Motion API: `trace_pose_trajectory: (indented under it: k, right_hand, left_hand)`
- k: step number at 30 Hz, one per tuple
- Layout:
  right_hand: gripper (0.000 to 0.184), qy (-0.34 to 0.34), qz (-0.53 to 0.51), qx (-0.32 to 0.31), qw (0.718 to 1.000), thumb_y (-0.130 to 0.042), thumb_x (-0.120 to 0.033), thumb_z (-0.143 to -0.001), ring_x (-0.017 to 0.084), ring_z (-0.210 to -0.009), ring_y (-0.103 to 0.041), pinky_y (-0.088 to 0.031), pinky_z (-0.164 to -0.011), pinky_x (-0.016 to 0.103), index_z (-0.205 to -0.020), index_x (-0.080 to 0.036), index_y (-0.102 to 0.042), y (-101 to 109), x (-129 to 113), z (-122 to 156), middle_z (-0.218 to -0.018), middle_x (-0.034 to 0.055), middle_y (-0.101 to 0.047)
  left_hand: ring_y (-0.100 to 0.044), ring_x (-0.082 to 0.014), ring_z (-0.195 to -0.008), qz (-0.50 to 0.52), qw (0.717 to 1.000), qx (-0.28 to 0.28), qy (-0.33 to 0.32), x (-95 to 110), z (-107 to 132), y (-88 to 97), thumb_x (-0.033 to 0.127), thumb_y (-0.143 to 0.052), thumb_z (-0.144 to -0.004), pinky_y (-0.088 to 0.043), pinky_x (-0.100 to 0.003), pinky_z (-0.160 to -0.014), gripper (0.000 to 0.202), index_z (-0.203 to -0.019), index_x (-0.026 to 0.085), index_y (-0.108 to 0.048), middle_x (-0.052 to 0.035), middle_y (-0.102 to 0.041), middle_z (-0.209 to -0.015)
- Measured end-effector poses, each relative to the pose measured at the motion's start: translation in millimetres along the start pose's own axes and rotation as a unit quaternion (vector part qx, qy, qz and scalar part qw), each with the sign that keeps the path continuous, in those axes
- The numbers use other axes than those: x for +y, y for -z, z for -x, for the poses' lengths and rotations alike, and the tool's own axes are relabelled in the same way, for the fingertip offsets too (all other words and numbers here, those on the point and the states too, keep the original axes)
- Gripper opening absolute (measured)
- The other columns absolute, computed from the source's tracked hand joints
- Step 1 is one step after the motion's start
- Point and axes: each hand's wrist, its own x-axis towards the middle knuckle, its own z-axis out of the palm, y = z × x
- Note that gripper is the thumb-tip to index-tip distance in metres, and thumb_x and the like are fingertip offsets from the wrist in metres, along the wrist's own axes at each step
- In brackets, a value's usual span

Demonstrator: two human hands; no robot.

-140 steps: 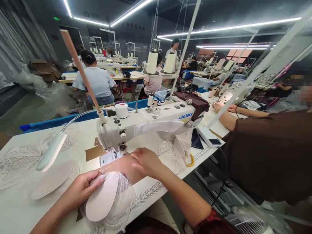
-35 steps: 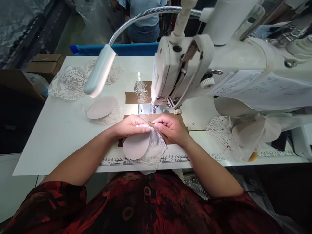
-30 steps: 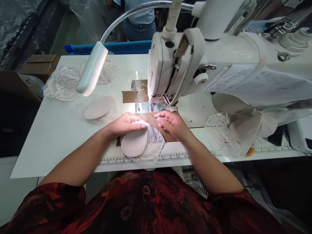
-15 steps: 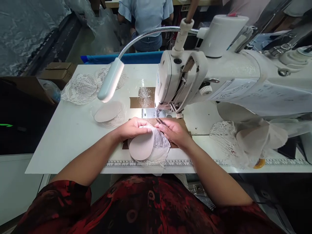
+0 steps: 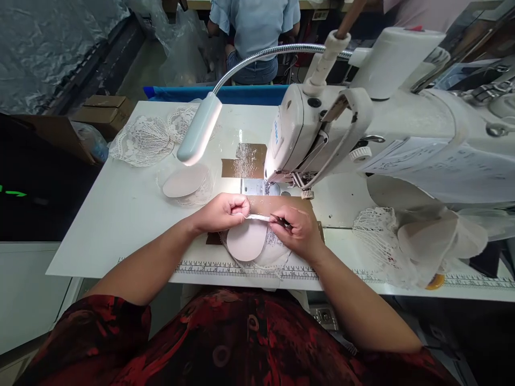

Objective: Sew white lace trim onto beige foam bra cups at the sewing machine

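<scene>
My left hand (image 5: 223, 212) is closed in a pinch on one end of a narrow white edge strip (image 5: 257, 217). The strip is stretched straight across to my right hand (image 5: 300, 230), whose fingers are wrapped round a small dark pointed tool (image 5: 281, 221); its exact kind is unclear. Below the strip, a smooth pale oval cup pad (image 5: 246, 242) lies on white lace (image 5: 277, 254) at the table's front. Just beyond my hands stands the sewing machine's needle area (image 5: 269, 187), with the lace apart from it.
A lamp (image 5: 200, 128) hangs over the white table (image 5: 120, 214). Lace pieces (image 5: 140, 140) and another pad (image 5: 185, 181) lie left; more lace and pads (image 5: 422, 236) lie right. The sewing machine (image 5: 314, 134) fills the right. A person (image 5: 255, 32) sits beyond the table.
My hands have moved apart, drawing the white strip straight between them. The pad and lace now lie below my fingers. The whole view has shifted slightly.
</scene>
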Motion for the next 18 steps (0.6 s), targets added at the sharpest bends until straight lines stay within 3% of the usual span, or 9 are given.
trace_pose_trajectory:
  k: [4,11,18]
  right_hand:
    - [0.009,0.065,0.06,-0.006,0.996,-0.057,-0.022,-0.077,0.015,-0.064,-0.057,-0.042,-0.056,0.027,-0.082,-0.025,-0.064,-0.1,9.9,10.7,-0.073,0.0012,-0.065]
    - [0.021,0.188,0.154,0.028,0.97,-0.048,-0.017,-0.081,0.014,-0.06,-0.053,-0.035,-0.053,0.026,-0.082,-0.027,-0.066,2.8,14.5,16.5,-0.071,0.0,-0.066]
    - [0.024,0.17,0.196,0.0,0.966,-0.043,-0.024,-0.084,0.013,-0.058,-0.047,-0.033,-0.053,0.026,-0.079,-0.028,-0.066,5.5,12.5,20.1,-0.069,0.0013,-0.063]
  left_hand:
    - [-0.042,-0.0078,-0.057,-0.105,0.992,0.011,-0.072,2.7,1.4,0.8,0.011,-0.051,-0.077,-0.033,-0.019,-0.051,0.013,-0.065,0.014,-0.053,0.0015,-0.05,-0.062]
    - [-0.042,-0.0092,-0.057,-0.175,0.969,0.007,-0.173,5.3,1.6,4.0,0.008,-0.049,-0.077,-0.034,-0.022,-0.053,0.019,-0.06,0.016,-0.051,0.0004,-0.05,-0.061]
    - [-0.045,-0.0098,-0.057,-0.215,0.954,0.015,-0.209,5.6,3.1,3.2,0.003,-0.047,-0.071,-0.036,-0.023,-0.053,0.018,-0.061,0.017,-0.053,0.0011,-0.051,-0.061]
